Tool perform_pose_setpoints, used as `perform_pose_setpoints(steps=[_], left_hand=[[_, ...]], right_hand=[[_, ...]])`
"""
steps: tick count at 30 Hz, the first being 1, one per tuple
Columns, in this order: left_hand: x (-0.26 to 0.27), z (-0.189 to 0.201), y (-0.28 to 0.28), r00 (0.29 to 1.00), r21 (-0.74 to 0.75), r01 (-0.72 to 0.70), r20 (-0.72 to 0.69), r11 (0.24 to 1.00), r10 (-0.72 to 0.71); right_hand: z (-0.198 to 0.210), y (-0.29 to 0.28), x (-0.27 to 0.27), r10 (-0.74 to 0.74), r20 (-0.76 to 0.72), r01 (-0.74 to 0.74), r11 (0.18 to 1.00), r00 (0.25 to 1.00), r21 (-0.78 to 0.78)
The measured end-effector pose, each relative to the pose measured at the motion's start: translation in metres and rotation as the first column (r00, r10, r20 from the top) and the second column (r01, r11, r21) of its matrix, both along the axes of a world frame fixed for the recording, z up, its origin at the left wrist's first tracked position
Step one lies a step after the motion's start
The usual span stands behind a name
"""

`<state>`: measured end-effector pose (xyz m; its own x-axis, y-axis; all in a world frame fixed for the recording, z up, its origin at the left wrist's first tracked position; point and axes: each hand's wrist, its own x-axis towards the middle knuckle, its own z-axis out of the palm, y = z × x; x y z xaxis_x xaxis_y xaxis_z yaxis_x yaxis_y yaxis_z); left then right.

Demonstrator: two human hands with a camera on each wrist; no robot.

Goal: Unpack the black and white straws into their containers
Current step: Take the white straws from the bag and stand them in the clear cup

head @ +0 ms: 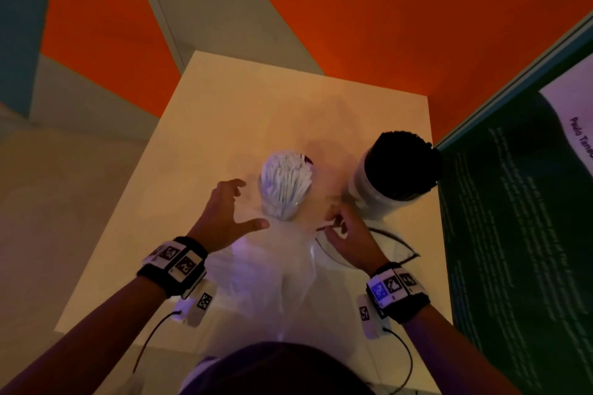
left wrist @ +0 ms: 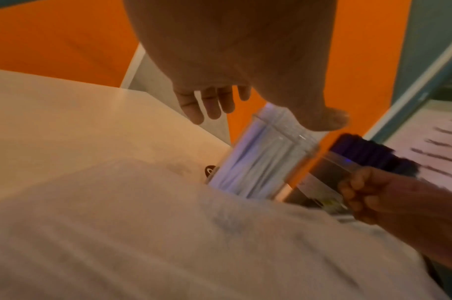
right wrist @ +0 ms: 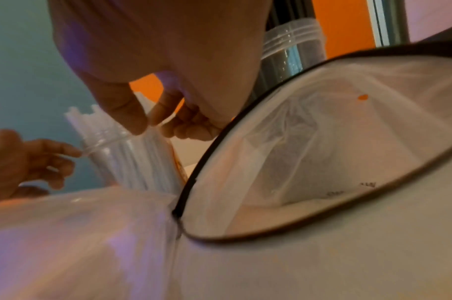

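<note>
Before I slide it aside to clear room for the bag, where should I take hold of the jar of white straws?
Grip the jar round its clear wall, below the rim, coming from its left where the open left hand hovers. It stands upright and the white straws stick out over the top, so a grasp from above would probably crush them.

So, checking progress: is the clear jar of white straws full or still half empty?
Full: white straws pack the clear jar tightly, tips standing above its rim.
</note>
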<state>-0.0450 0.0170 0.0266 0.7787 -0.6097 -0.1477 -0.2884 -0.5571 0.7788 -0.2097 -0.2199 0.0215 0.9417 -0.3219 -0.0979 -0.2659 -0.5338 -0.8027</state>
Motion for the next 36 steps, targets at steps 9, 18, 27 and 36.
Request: perform_pose_setpoints(steps=[9, 18, 27, 36], left_hand=[[-0.086, -0.006, -0.005, 0.885, 0.504, 0.401, 0.003, 0.765, -0.466], [-0.092, -0.002, 0.027, 0.937, 0.195, 0.348, -0.044, 0.917, -0.346], [-0.095, 0.001, 0.038, 0.948, 0.132, 0.317, -0.08, 0.939, -0.308], [-0.087, 0.003, 0.034, 0.932, 0.212, 0.356, -0.011, 0.91, -0.362]], right_hand=[[-0.033, 0.085, -0.022, 0.43, -0.362, -0.459, 0.889, 0.827, 0.007], [-0.062, 0.141, -0.003, 0.31, -0.515, -0.502, 0.816, 0.799, -0.287], [-0.065, 0.153, 0.0, 0.314, -0.595, -0.531, 0.815, 0.74, -0.231], [-0.043, 0.131, 0.001, 0.331, -0.619, -0.521, 0.841, 0.712, -0.149]])
